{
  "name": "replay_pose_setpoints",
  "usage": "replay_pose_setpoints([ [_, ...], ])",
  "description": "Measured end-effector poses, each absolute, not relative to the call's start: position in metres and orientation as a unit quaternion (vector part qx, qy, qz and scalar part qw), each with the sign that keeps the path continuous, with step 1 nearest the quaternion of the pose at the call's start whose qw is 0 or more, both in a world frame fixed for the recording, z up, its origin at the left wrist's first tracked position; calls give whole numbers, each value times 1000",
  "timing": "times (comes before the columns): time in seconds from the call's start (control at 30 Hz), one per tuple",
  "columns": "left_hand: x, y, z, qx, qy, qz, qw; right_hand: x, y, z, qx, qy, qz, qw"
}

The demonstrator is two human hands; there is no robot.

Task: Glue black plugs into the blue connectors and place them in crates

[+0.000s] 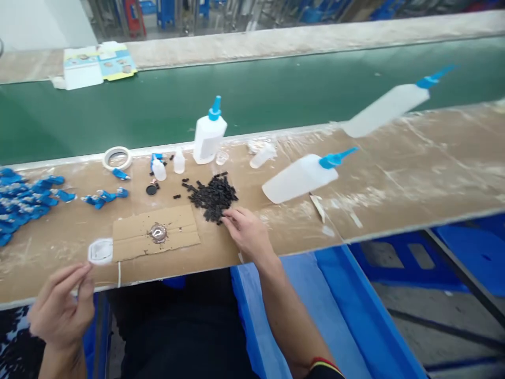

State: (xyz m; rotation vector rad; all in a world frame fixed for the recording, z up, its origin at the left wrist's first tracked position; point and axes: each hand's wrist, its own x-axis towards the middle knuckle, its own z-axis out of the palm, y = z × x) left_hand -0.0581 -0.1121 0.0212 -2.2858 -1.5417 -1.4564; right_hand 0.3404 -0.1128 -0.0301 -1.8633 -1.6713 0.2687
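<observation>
My right hand (248, 234) reaches to the near right edge of a heap of small black pieces (215, 195). Its thumb and forefinger pinch at one black piece there. My left hand (65, 305) is over the table's front edge at the left, thumb and fingertips pressed together. Whatever it holds, if anything, is too small to make out. Just past those fingertips lies a white plastic piece with a dark outline (101, 251). Between the hands, a cardboard sheet (130, 234) bears a round blob of dark, shiny paste (158, 233).
Blue clip-like parts (27, 202) are heaped at left, near a tape roll (117, 158). A white bottle (210, 138) stands behind the black heap; two others (295, 179) (386, 110) lean right. Small bottles (179, 161) stand near a black cap (151, 189). Beyond runs a green belt (300, 89).
</observation>
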Motion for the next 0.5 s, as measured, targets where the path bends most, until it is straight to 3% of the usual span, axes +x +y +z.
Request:
replay_pose_setpoints([
  [0.1,-97,-108,22,-689,-595,-410,55,338,-107,-39,-733,-610,121,275],
  [0.23,-121,-86,27,-693,-602,-382,106,344,-107,-47,-760,-579,149,255],
  [0.4,-115,-40,30,-702,-616,-346,87,353,-103,-60,-771,-594,122,196],
  [0.5,-106,-20,21,-701,-627,-338,37,355,-113,-60,-770,-587,111,224],
])
